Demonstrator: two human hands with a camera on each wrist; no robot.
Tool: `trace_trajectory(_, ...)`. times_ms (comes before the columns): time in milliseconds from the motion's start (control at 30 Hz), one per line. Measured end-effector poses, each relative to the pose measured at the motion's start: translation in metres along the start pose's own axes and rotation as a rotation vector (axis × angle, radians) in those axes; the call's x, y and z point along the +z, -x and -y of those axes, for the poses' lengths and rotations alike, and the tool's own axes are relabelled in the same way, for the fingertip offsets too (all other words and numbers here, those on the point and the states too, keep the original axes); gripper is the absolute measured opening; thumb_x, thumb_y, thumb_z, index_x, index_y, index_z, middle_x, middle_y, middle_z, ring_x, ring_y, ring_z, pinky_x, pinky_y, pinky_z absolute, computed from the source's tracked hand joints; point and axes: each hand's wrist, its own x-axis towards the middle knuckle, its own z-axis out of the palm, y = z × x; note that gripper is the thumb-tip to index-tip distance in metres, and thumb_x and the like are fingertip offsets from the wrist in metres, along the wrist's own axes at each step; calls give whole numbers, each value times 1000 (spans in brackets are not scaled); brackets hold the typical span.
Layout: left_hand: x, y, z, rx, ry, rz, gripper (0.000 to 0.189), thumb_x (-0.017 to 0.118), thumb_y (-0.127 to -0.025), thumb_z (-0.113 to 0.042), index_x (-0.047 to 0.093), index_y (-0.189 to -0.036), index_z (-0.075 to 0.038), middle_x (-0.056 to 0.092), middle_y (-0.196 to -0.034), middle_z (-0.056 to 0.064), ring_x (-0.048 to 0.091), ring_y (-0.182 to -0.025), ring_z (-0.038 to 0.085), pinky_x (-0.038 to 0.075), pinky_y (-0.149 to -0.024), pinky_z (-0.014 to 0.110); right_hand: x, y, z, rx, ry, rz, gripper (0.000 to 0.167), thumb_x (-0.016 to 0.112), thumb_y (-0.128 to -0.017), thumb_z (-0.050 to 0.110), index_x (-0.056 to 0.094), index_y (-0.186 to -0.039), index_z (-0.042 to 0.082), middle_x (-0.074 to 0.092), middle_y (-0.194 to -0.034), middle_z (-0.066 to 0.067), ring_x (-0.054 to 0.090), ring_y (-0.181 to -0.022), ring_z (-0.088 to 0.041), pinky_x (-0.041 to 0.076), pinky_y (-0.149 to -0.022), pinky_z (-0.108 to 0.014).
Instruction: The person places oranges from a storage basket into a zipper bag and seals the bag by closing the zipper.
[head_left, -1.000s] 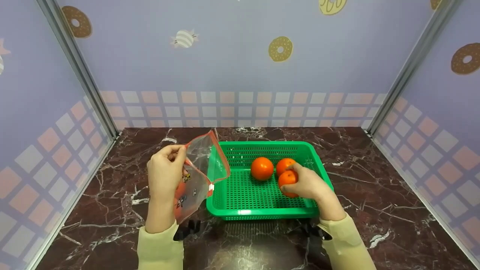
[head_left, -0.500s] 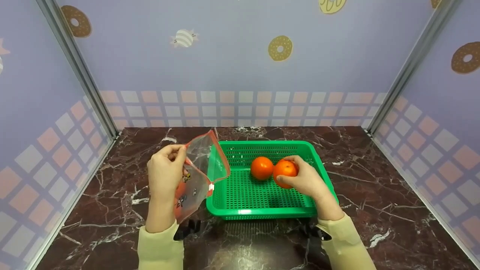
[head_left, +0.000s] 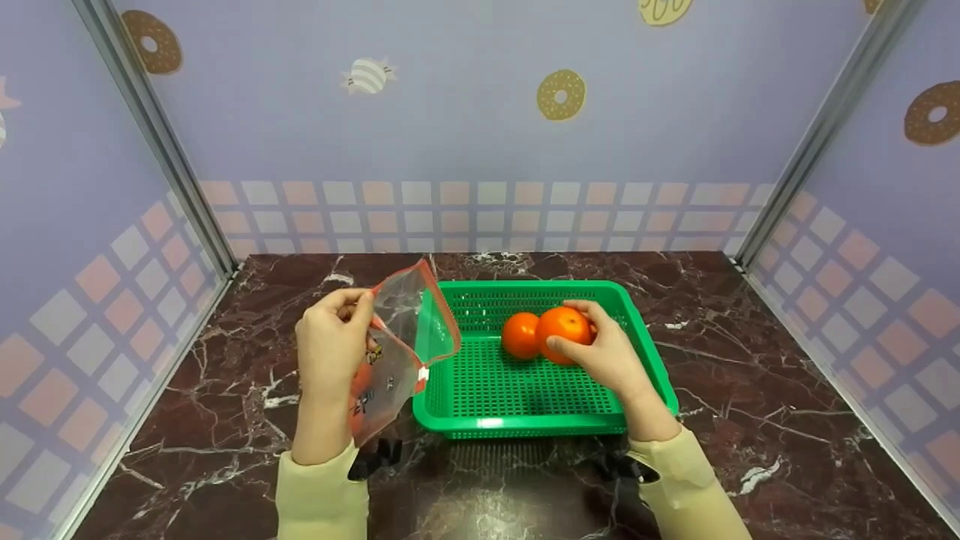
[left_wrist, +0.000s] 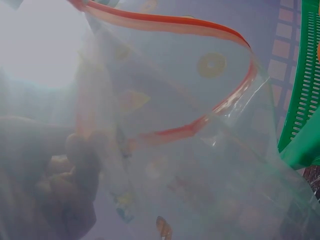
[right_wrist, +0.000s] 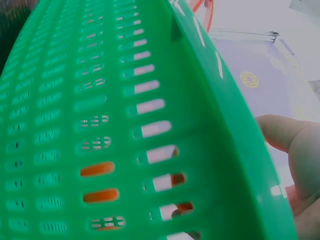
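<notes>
Orange (head_left: 564,324) — in right hand (head_left: 606,354), clear of basket's rim (head_left: 490,425).

Left hand (head_left: 330,337) pinching the red-edged mouth of a clear bag (head_left: 394,390), which gapes beside a green basket (head_left: 525,426); orange shapes show through its side. Right hand (head_left: 611,356) gripping an orange (head_left: 566,331) above the basket floor, partly overlapping a second orange (head_left: 516,336). Dark marbled worktop (head_left: 210,480) beneath; patterned lilac wall (head_left: 465,135) behind.
</notes>
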Motion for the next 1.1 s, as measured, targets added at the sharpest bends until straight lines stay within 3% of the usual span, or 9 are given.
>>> trace_trajectory(433,0,0,-2,0,-11,-15,19,66,-106,-14,80,-110,-1,72,-69,7,59,-43,10,47,-42,19,10,2,6,-20,-126,-53,63,82,-94,20,55,-150,11,59,-137,-21,61,-118,-36,58,-90,-43)
trace_trajectory(633,0,0,-1,-17,-27,-17,19,66,-106,-14,81,-109,-3,73,-69,5,61,-44,12,44,-40,19,14,1,8,-18,-145,-58,63,82,-94,19,55,-150,9,59,-138,-21,62,-119,-36,59,-89,-44)
trace_trajectory(867,1,0,-1,-8,-13,-14,18,66,-106,-13,80,-110,-2,72,-69,5,60,-44,12,47,-41,19,22,-1,18,-40,-177,-57,60,81,-94,18,57,-149,9,60,-138,-21,63,-118,-36,57,-88,-42)
trace_trajectory(1100,0,0,-1,-16,-19,-23,19,67,-106,-14,81,-108,-3,73,-69,4,59,-44,9,48,-43,19,33,-2,32,-48,-218,-59,59,81,-94,18,58,-148,9,61,-136,-21,63,-119,-36,57,-94,-48)
